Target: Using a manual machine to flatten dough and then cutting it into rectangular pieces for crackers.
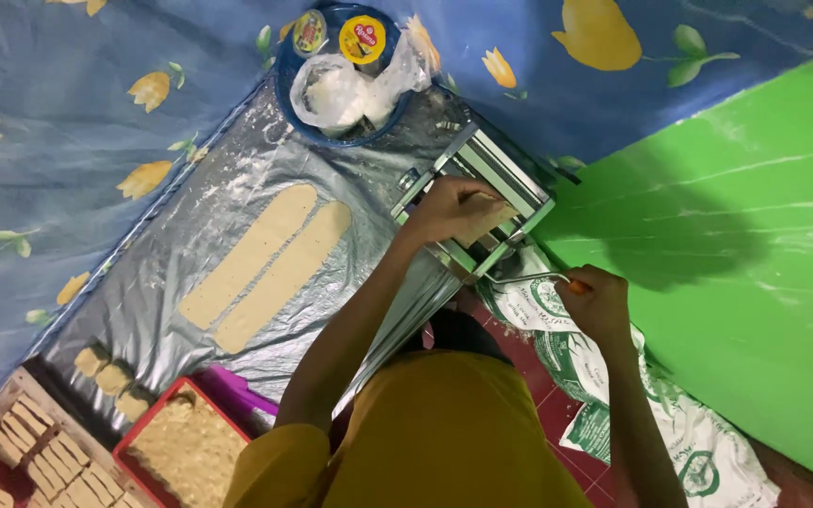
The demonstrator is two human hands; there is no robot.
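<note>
Steel and shiny, the hand-cranked dough roller (pixel 486 193) stands at the edge of a silvery plastic sheet (pixel 190 273), next to a green wall (pixel 755 282). The left hand (pixel 454 209) lies on top of the roller, its fingers together and pressing a pale piece of dough (pixel 493 211) down into it. The right hand (pixel 599 301) is below and to the right, its fingers clamped around the orange crank handle (pixel 576 285). Two long flat dough strips (pixel 265 268) lie side by side on the sheet, left of the roller. A blue bowl (pixel 345 71) with a flour bag sits beyond it. A red tray (pixel 185 452) of crumbly dough sits near the person's knee.
</note>
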